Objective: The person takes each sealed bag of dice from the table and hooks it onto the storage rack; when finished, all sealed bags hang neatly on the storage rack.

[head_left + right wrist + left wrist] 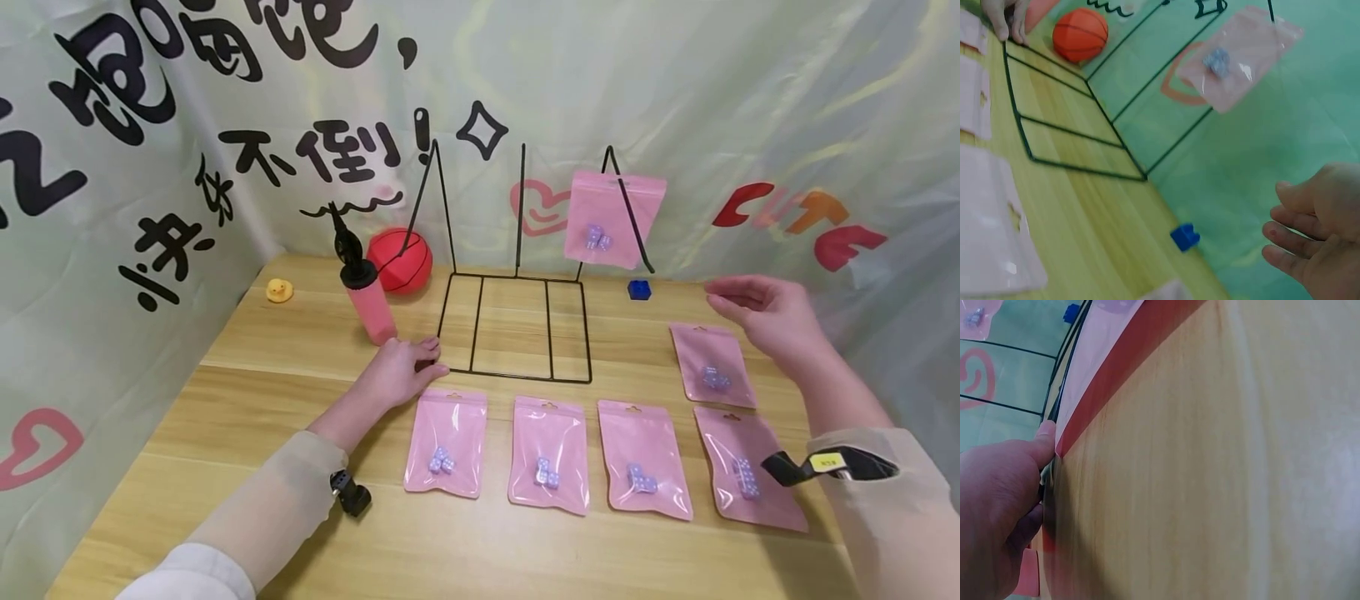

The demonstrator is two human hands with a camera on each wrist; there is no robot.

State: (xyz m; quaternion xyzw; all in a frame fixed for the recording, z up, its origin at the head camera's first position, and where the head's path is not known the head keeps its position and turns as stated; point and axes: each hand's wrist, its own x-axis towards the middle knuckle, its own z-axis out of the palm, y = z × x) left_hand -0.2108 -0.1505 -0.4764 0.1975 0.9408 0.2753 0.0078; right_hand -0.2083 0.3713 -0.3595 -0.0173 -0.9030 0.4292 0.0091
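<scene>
A black wire display rack (551,333) stands at the middle back of the table. My left hand (401,372) grips its front left corner, thumb and fingers on either side of the wire; the left wrist view shows the thumb at the wire too. From the rack's right arm hangs a pink zip bag (615,212) with light purple dice in its bottom. My right hand (768,312) is raised at the right with loosely bent fingers and nothing in them. Below it lies another pink bag (712,350). The blue block (1184,237) sits left of this hand.
Along the front lie more pink dice bags: one by the left hand (450,425), a second bag (549,425), a third (641,433) and one at right (765,467). A pink pump bottle (371,308), red ball (401,260) and yellow duck (280,290) stand back left.
</scene>
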